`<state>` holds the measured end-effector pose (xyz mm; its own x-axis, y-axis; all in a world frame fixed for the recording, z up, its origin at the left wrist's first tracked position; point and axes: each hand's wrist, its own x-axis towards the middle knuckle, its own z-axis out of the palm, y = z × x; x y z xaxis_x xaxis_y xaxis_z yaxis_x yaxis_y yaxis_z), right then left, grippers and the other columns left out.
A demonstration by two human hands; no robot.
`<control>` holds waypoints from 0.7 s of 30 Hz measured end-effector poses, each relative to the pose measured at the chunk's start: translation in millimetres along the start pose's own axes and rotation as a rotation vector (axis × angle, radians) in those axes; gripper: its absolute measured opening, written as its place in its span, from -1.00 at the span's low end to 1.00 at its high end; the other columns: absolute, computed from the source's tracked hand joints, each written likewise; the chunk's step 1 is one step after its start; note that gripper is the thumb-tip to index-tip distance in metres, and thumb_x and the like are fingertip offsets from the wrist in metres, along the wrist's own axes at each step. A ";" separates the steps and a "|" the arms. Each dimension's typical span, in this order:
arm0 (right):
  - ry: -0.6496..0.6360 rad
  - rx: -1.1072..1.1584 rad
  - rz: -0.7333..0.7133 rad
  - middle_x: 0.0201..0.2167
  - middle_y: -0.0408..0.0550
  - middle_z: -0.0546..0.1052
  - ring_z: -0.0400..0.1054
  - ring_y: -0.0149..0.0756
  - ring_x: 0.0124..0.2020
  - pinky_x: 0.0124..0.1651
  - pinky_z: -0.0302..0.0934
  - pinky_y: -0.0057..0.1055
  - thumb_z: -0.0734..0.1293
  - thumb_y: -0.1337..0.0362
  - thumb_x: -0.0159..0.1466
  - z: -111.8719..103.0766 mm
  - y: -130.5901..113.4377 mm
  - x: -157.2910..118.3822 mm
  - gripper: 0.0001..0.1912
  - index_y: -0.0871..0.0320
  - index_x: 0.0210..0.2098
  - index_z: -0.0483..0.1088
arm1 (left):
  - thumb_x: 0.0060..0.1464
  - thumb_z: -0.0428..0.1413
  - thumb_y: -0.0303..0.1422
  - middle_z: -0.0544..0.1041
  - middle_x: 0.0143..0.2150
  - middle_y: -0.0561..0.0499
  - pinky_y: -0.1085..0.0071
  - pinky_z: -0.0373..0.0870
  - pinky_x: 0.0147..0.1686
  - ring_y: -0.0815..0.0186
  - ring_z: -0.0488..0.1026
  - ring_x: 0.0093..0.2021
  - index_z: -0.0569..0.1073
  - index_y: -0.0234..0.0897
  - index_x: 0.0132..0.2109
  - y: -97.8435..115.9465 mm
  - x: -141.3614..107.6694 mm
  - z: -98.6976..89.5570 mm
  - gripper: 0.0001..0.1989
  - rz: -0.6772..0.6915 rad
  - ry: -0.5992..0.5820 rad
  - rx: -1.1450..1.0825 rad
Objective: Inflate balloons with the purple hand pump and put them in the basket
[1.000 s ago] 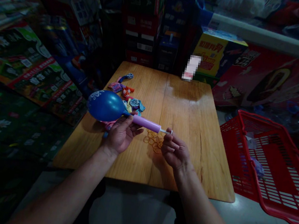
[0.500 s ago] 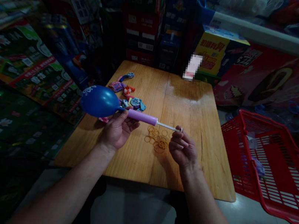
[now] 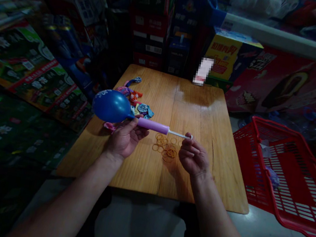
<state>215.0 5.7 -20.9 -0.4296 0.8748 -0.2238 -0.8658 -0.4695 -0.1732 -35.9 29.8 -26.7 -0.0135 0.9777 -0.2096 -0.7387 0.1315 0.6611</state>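
A partly inflated blue balloon sits on the nozzle end of a purple hand pump. My left hand pinches the balloon's neck where it meets the pump. The fingers of my right hand are closed on the ring at the end of the pump's white rod, which is partly pulled out. Below the pump, several tan rubber bands lie on the wooden table. Uninflated colourful balloons are heaped at the table's left side, partly behind the blue balloon.
A red shopping basket stands right of the table with a small purple packet inside. Stacked green cartons line the left. Dark boxes and a yellow box stand beyond the far edge, near a blurred-out pale object.
The balloon, the pump body and my left hand's fingers have moved slightly right, so less of the white rod shows. My right hand has hardly moved.
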 end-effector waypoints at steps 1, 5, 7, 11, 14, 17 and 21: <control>0.004 -0.005 -0.014 -0.46 -0.24 0.51 0.14 -0.69 -0.70 -0.59 0.14 -0.73 0.17 0.48 0.38 -0.3 -0.6 -0.4 -0.81 0.21 -0.14 0.40 | 0.12 0.24 -0.32 0.60 -0.14 -0.05 0.31 0.55 -0.18 0.27 0.57 -0.18 0.54 -0.25 -0.03 1.6 0.0 -1.0 -0.74 0.023 0.008 0.003; 0.067 -0.055 0.015 -0.50 -0.26 0.47 0.06 -0.71 -0.73 -0.61 0.08 -0.74 0.22 0.47 0.37 -0.9 12.6 3.1 -0.85 0.21 -0.17 0.41 | 0.13 0.24 -0.29 0.60 -0.10 -0.06 0.30 0.55 -0.19 0.26 0.58 -0.18 0.52 -0.21 0.00 -7.4 -8.2 1.1 -0.71 -0.037 -0.031 0.038; 0.092 -0.068 0.046 -0.51 -0.26 0.46 0.04 -0.71 -0.73 -0.62 0.05 -0.74 0.22 0.47 0.36 -0.4 22.1 6.2 -0.86 0.21 -0.18 0.40 | 0.12 0.24 -0.29 0.60 -0.10 -0.06 0.28 0.55 -0.19 0.26 0.58 -0.20 0.52 -0.21 0.00 -16.3 -12.8 3.7 -0.71 -0.090 -0.048 0.047; 0.105 -0.056 0.058 -0.50 -0.24 0.47 0.05 -0.70 -0.72 -0.62 0.06 -0.74 0.20 0.48 0.37 1.7 26.4 9.0 -0.85 0.22 -0.19 0.40 | 0.11 0.25 -0.31 0.60 -0.17 -0.05 0.29 0.55 -0.18 0.27 0.58 -0.21 0.54 -0.25 -0.04 -22.4 -11.3 4.9 -0.74 -0.100 -0.015 0.029; 0.082 -0.048 0.052 -0.48 -0.22 0.48 0.09 -0.69 -0.70 -0.60 0.10 -0.73 0.18 0.46 0.39 2.5 14.7 6.2 -0.84 0.21 -0.18 0.39 | 0.11 0.25 -0.32 0.60 -0.20 -0.05 0.30 0.55 -0.19 0.28 0.57 -0.23 0.56 -0.25 -0.06 -12.4 -3.5 2.4 -0.76 -0.081 -0.002 0.026; 0.035 -0.013 0.002 -0.48 -0.22 0.49 0.10 -0.70 -0.71 -0.61 0.10 -0.73 0.17 0.44 0.40 1.9 1.8 1.8 -0.83 0.23 -0.17 0.39 | 0.11 0.25 -0.31 0.61 -0.17 -0.06 0.32 0.54 -0.19 0.28 0.57 -0.21 0.55 -0.26 -0.05 0.2 1.7 -0.1 -0.75 -0.013 0.011 0.019; 0.047 -0.004 0.016 -0.50 -0.22 0.48 0.08 -0.70 -0.74 -0.63 0.07 -0.71 0.14 0.44 0.41 0.3 7.8 1.8 -0.80 0.24 -0.18 0.39 | 0.14 0.22 -0.29 0.60 -0.08 -0.09 0.31 0.54 -0.17 0.25 0.56 -0.15 0.53 -0.23 -0.02 -2.1 -3.6 1.1 -0.73 0.027 -0.008 0.034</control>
<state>207.4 3.6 -22.3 -0.4313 0.8605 -0.2711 -0.8575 -0.4844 -0.1734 -33.6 26.1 -26.5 -0.0273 0.9823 -0.1853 -0.7149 0.1104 0.6904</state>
